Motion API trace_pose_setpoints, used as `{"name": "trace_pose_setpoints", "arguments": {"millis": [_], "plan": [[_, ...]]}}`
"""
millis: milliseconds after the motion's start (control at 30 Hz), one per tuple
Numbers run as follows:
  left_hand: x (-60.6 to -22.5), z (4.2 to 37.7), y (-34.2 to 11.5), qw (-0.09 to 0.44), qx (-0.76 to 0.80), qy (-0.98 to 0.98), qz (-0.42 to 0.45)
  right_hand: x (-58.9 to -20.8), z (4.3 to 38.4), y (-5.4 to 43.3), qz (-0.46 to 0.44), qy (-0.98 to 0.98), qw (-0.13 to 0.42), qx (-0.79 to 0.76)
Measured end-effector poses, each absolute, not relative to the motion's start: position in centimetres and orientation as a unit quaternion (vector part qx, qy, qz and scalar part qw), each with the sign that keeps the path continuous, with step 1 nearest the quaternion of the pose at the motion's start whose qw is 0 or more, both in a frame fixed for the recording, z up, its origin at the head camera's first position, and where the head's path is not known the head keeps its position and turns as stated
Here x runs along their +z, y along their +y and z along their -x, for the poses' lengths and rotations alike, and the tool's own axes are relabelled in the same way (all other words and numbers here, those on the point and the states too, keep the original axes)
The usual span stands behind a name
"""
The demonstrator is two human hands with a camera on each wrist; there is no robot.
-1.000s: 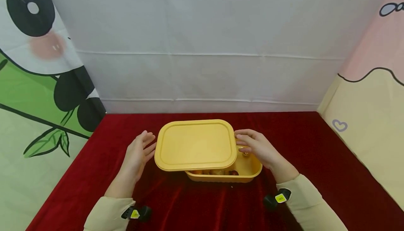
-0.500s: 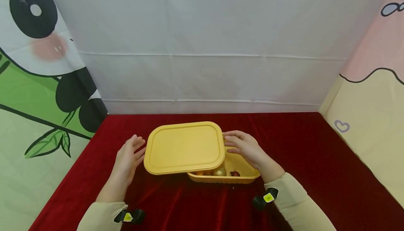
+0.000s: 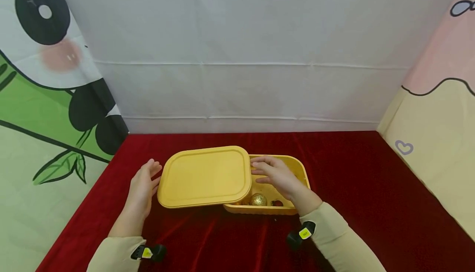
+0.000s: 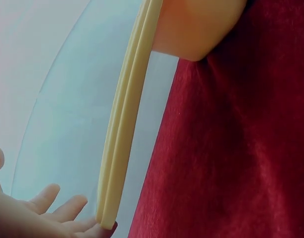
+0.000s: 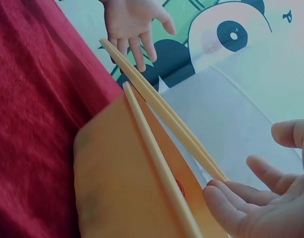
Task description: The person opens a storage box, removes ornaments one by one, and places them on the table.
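A yellow lid lies askew over the left part of a yellow box, tilted slightly against its rim. My left hand is at the lid's left edge, and in the left wrist view the fingers extend with the tips touching under that edge. At the opposite end, my right hand reaches over the box, its fingers touching the lid's edge. Inside the uncovered part sit a glittery gold ball and a small dark red item. The lid hides the box's left part.
Dark red velvet cloth covers the table. A white sheet hangs behind it. Printed fabric with a panda stands at the left, and pink and cream fabric at the right.
The lid has slid left with both hands along its ends, uncovering more of the box's right side. The gold ball has come into sight, while the box has stayed nearly in place.
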State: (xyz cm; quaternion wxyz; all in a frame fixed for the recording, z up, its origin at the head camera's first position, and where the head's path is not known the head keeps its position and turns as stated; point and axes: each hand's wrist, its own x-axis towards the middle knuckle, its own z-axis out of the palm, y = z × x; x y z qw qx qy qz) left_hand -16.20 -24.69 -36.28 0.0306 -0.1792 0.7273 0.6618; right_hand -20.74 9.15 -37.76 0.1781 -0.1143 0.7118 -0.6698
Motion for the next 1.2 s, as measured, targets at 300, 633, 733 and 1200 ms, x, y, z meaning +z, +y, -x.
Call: {"name": "trace_pose_setpoints", "arguments": {"millis": [300,633,733,1200], "plan": [[-36.6,16.2,-25.9,0.011,0.647,0.737,0.194,-37.6,20.0,6.7,0.115,0.705,0.182,-0.675],[-37.2,15.7,-28.2,-0.001,0.593,0.776,0.214,-37.9,18.7,3.5,0.125,0.710,0.189,-0.667],[-37.4,15.6,-28.9,-0.003,0.587,0.779,0.220,-38.0,18.4,2.7,0.126,0.703,0.189,-0.674],[-38.0,15.8,-31.1,-0.012,0.574,0.774,0.268,-37.8,17.4,-0.4,0.125,0.702,0.209,-0.669]]}}
